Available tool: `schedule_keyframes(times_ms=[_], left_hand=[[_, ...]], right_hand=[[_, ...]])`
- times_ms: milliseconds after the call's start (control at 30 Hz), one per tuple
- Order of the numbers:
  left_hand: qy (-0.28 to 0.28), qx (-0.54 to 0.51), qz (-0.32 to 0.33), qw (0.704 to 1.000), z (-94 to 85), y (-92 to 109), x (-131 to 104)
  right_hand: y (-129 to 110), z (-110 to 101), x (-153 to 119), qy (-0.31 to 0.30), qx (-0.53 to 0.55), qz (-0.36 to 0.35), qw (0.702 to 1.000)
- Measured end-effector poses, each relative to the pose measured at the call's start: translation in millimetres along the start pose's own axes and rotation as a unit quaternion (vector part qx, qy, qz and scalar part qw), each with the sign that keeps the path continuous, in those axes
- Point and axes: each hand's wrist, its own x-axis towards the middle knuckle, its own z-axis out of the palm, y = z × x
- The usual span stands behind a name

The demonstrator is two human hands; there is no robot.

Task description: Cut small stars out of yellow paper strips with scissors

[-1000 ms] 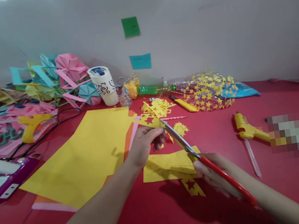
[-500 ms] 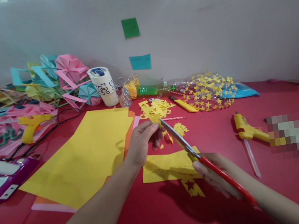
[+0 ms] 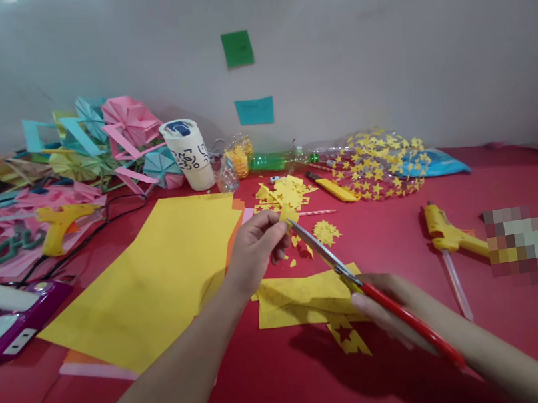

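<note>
My left hand pinches a small piece of yellow paper between thumb and fingers. Red-handled scissors are gripped in my right hand, their blade tips at the edge of that piece. Below the blades lies a yellow paper strip, with a scrap bearing a star-shaped hole at its lower edge. A little pile of cut yellow stars sits just beyond the blades. Farther back, yellow offcuts are heaped.
Large yellow sheets lie at left, near a purple power strip and a yellow glue gun. Another glue gun lies right. Along the wall stand a white tumbler, a green bottle and a star-covered clear bundle.
The piece in my left hand has turned slightly and sits a little lower against the scissor tips. The whole view has shifted slightly; other objects stay in place.
</note>
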Motion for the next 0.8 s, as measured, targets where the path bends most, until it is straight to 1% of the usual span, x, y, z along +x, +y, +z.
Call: schedule_keyframes(times_ms=[200, 367, 533, 633, 800], left_hand=[[-0.018, -0.012, -0.009, 1.000, -0.2, 0.5, -0.3], [-0.040, -0.050, -0.044, 0.997, 4.7, 0.3, -1.7], [-0.004, -0.085, -0.034, 0.996, 4.0, 0.6, -0.2], [0.006, -0.092, -0.024, 0.995, 2.6, 1.0, 0.5], [0.021, -0.076, -0.012, 0.997, 3.8, 1.6, -0.7]], right_hand=[[-0.5, 4.4, -1.3, 0.018, 0.040, 0.018, 0.999], [-0.3, 4.9, 0.2, 0.017, 0.073, 0.026, 0.997], [0.8, 5.0, 1.3, 0.024, 0.074, 0.020, 0.997], [0.7, 5.2, 2.2, 0.026, 0.058, 0.006, 0.998], [-2.3, 5.2, 0.4, 0.002, 0.044, -0.007, 0.999]])
